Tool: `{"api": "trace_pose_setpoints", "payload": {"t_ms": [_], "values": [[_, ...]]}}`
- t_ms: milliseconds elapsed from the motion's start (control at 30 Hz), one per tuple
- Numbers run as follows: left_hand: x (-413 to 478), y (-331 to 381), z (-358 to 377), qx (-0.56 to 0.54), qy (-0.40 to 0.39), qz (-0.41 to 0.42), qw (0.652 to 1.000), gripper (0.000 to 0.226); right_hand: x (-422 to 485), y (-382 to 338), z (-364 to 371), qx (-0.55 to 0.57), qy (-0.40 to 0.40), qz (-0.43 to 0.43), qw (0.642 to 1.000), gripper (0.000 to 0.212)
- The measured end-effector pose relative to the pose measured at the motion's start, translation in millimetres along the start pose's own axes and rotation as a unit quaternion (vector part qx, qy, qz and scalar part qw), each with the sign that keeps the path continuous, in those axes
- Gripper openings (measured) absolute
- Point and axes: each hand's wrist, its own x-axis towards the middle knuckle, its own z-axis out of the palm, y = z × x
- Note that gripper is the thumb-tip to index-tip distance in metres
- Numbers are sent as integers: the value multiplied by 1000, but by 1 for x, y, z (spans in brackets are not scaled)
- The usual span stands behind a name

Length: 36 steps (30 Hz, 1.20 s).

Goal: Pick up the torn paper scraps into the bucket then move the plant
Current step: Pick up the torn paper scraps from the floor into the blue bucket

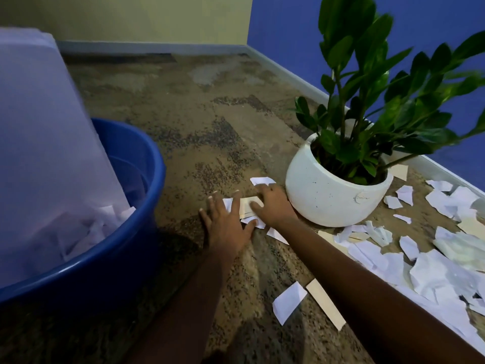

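Note:
Torn white paper scraps [409,261] lie scattered over the carpet at the right, and a small cluster [248,206] sits left of the plant pot. My left hand [227,224] lies flat on the floor with fingers spread, touching that cluster. From the other side, my right hand [271,203] presses on the same scraps beside the pot. The plant [367,95] with dark green leaves stands in a round white pot [328,195]. A blue bucket [136,232] at the left holds paper scraps.
A large pale translucent object [47,132] leans in the bucket at the left. Two loose scraps [288,302] lie on the carpet between my forearms. A blue wall with a white baseboard [288,72] runs behind the plant.

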Motion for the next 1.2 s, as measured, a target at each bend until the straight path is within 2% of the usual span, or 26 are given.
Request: {"api": "trace_pose_setpoints", "payload": {"t_ms": [200, 367, 433, 600, 867, 1067, 1200], "values": [[6, -12, 24, 44, 37, 79, 995, 70, 51, -3, 12, -42, -53, 43, 997, 48], [6, -11, 21, 51, 32, 80, 995, 64, 75, 11, 9, -32, -115, 81, 990, 45], [5, -11, 21, 58, 31, 77, 995, 61, 71, 15, 12, -15, -98, 96, 990, 42], [5, -11, 18, 54, 43, 74, 995, 52, 46, 14, 19, -77, -11, 93, 993, 44], [-2, -16, 17, -9, 60, 106, 992, 49, -34, 28, 27, -77, 6, 128, 989, 46], [-24, -18, 12, -52, 23, 164, 985, 44, -87, 45, 10, -70, -103, 92, 988, 86], [-30, -11, 6, -64, 14, 166, 984, 26, -99, 48, -1, -65, -139, 104, 983, 87]]}}
